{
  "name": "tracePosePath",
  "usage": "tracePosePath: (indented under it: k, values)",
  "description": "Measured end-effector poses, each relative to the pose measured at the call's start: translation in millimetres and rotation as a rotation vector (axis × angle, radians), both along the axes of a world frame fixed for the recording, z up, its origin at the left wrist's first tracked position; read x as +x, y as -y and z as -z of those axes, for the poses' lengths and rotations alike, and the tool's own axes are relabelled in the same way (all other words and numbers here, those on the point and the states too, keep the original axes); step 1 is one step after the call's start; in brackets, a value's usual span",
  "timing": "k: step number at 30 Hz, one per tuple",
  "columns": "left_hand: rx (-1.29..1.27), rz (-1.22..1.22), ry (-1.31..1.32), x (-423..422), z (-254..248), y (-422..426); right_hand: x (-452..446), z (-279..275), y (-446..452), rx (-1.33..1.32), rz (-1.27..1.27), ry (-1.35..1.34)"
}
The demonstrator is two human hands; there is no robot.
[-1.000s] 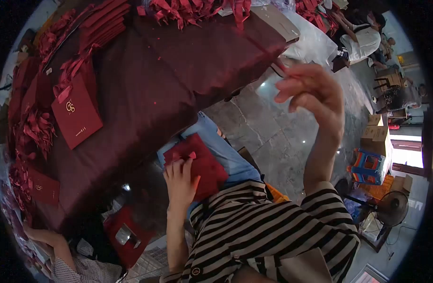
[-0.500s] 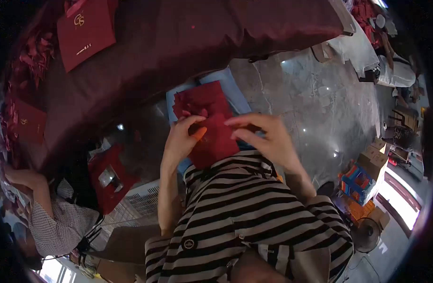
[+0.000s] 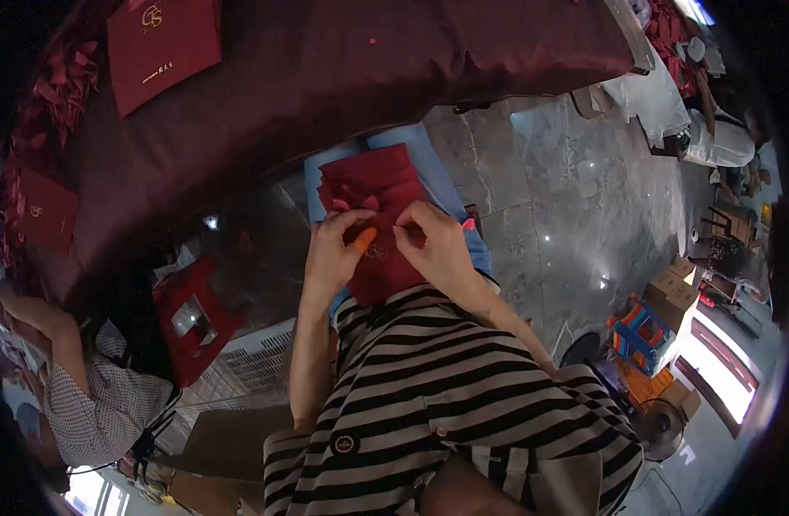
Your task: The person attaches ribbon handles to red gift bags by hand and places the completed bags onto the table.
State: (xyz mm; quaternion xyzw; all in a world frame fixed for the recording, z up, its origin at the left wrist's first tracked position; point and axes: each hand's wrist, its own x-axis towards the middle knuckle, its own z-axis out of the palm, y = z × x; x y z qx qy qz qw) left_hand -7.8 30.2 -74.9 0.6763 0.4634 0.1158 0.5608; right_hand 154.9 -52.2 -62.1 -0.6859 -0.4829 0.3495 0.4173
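Observation:
Several dark red flat bags point(image 3: 390, 275) lie stacked and slightly fanned across my lap, the top one with a gold emblem. My left hand point(image 3: 332, 254) rests at their left edge, with an orange cover on its thumb. Its fingers curl on the top bag, thumb and forefinger apart, beside small pinkish-red tips like ribbon ends point(image 3: 370, 203). On the right side of the same bag, my right hand point(image 3: 437, 251) has thumb and forefinger pinched together. Whatever lies in that pinch is too small to make out.
A table with a dark maroon cloth point(image 3: 325, 77) stands ahead, bearing a red bag with gold lettering point(image 3: 166, 60). Left are another person's arm point(image 3: 63, 335), a red stool point(image 3: 196, 318) and a white crate point(image 3: 252, 361). Cardboard boxes point(image 3: 669, 292) and a fan point(image 3: 661, 426) stand right.
My right hand has moved left and down onto the bag, and its thumb and forefinger have come together. My left hand stays nearly in place. The view has shifted slightly.

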Motion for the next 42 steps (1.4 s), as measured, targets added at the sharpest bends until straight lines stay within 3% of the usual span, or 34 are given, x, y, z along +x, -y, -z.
tracePosePath:
  k: [2,5,11,15,17,19,21,23,25,28,30,31,32,34,36,39,41,42]
  values:
    - [-0.028,-0.009,-0.013,0.4,0.2,1.4,0.1,-1.7,0.2,-0.012,-0.04,0.161]
    - [0.004,-0.013,0.007,0.9,4.2,5.1,-2.2,3.4,-1.1,0.028,-0.045,0.164]
    - [0.278,0.038,-0.081,8.9,-13.4,14.5,-12.7,-1.0,-5.5,0.109,-0.022,0.477]
    - [0.27,-0.046,-0.093,10.5,-21.0,18.8,-8.8,-2.9,-9.3,0.127,-0.052,0.37]
    - [0.282,-0.04,-0.113,13.0,-24.1,20.7,-6.4,-3.9,-10.0,-0.001,-0.058,0.296]
    - [0.482,-0.026,-0.16,19.2,-24.9,25.6,-9.0,1.4,-9.0,0.021,-0.059,0.355]
    - [0.45,-0.019,-0.175,20.6,-25.2,25.8,-5.3,3.3,-7.5,0.04,-0.061,0.421]
    - [0.353,0.024,-0.102,15.7,-26.4,21.9,3.9,3.6,-5.5,-0.028,-0.032,0.018]
    - [0.26,0.077,-0.062,12.2,-38.0,17.3,14.1,-8.9,-4.6,-0.08,-0.019,-0.073]
    - [0.15,0.176,-0.016,8.9,-43.6,16.1,34.1,-20.6,-1.4,-0.071,-0.229,0.08]
    - [0.139,0.222,-0.015,8.5,-45.3,13.3,41.5,-29.2,1.0,-0.136,-0.381,0.335]
    - [-0.035,0.142,0.029,10.2,-45.9,8.5,38.9,-29.9,3.6,-0.132,-0.382,0.336]
    - [-0.209,0.059,0.073,11.8,-46.7,2.6,33.6,-30.0,8.6,-0.012,-0.379,0.438]
    - [-0.191,0.163,-0.018,9.7,-45.6,-11.6,25.8,-24.4,12.8,0.2,-0.352,0.577]
    - [-0.095,0.314,0.07,9.7,-39.2,-16.9,22.3,-23.8,14.5,0.251,-0.34,0.595]
    - [-0.186,0.405,0.082,11.7,-31.0,-25.2,21.1,-24.8,15.7,0.255,-0.326,0.582]
    - [-0.238,0.322,0.161,13.2,-23.3,-18.8,24.7,-29.6,16.1,0.209,-0.327,0.55]
    - [-0.291,0.24,0.241,14.7,-22.6,-16.3,28.7,-34.6,16.0,0.023,-0.365,0.41]
